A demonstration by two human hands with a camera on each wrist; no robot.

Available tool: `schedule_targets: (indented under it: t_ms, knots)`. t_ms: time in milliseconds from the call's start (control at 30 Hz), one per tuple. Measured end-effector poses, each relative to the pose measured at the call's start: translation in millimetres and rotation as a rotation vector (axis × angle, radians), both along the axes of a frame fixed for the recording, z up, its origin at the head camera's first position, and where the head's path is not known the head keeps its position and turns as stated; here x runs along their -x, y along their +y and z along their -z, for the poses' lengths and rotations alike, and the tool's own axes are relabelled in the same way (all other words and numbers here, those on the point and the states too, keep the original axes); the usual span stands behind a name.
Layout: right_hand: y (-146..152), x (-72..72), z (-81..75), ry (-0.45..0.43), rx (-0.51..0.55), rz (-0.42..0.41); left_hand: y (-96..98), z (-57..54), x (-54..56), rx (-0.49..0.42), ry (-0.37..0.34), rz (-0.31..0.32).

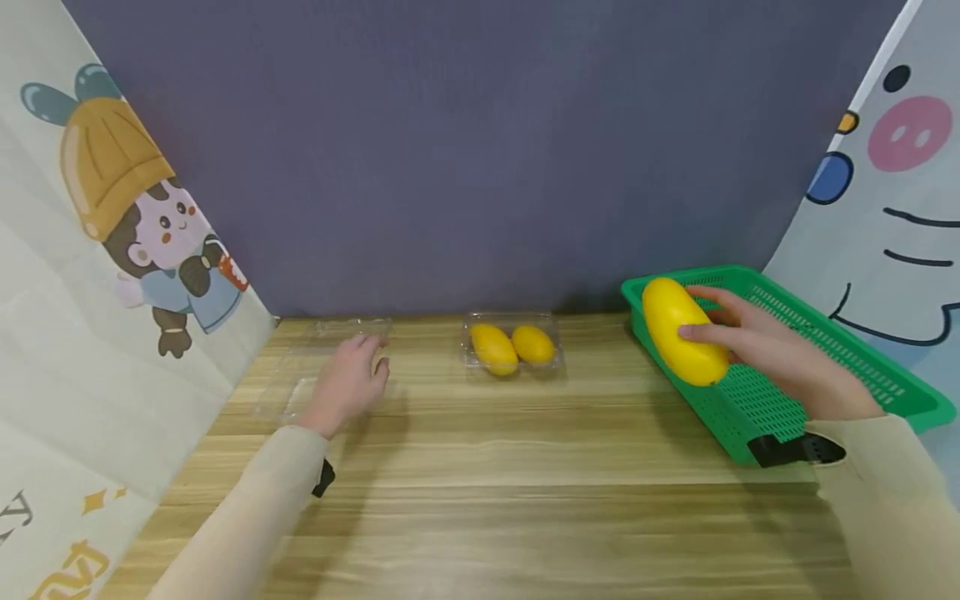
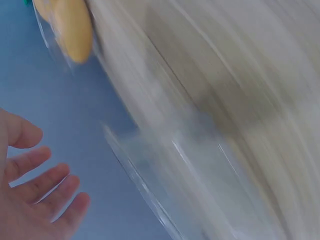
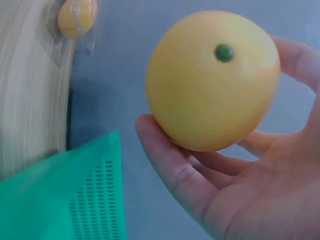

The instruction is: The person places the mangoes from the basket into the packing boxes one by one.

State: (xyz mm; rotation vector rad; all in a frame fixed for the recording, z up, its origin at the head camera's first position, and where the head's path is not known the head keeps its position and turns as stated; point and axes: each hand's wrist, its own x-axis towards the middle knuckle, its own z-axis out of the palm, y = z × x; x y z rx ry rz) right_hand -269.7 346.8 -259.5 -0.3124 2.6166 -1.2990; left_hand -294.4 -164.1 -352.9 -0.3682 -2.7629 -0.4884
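My right hand grips a large yellow mango above the near left side of the green basket. In the right wrist view, the mango shows its rounded end with a small green stem spot, fingers and thumb around it. My left hand is held over a clear plastic container at the table's left, its fingers relaxed and nothing in them. The left wrist view shows that hand beside the blurred clear container. Two smaller yellow fruits lie in another clear plastic box.
A wooden table runs back to a dark grey wall panel. Printed panels stand at both sides, the left one with a cartoon figure. The green basket lies at an angle along the right side.
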Motion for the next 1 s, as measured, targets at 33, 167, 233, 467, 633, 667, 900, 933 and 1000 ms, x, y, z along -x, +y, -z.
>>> schedule_targets:
  t_ms: [33, 167, 233, 467, 633, 667, 900, 933, 1000]
  knots:
    - [-2, -1.5, -0.4, -0.002, 0.006, 0.005, -6.7, -0.4, 0.2, 0.003, 0.009, -0.010]
    - [-10, -4.6, -1.1, 0.001, 0.004, 0.011, -34.7, 1.1, 1.1, 0.038, 0.056, -0.054]
    - [-13, -5.8, -0.9, 0.001, -0.011, 0.013, -48.5, 3.2, 0.9, 0.053, 0.067, -0.085]
    - [-21, -9.2, 1.6, 0.019, -0.001, -0.018, -92.4, 6.3, -5.3, 0.064, 0.036, -0.234]
    - [-26, -9.6, 1.8, 0.020, 0.008, -0.008, -119.3, 7.4, -10.9, 0.071, -0.088, -0.364]
    - [-27, -9.6, 1.7, 0.015, 0.011, -0.002, -124.0, 7.4, -11.6, 0.065, -0.123, -0.378]
    - [-32, -10.4, 1.6, 0.018, 0.009, -0.004, -147.1, 9.5, -12.1, -0.027, -0.295, -0.396]
    - [-32, -10.3, 1.7, 0.016, 0.010, -0.005, -148.8, 10.1, -12.0, -0.038, -0.307, -0.395]
    - [-33, -10.0, 2.1, 0.016, 0.011, -0.011, -151.7, 11.2, -12.0, -0.062, -0.334, -0.390]
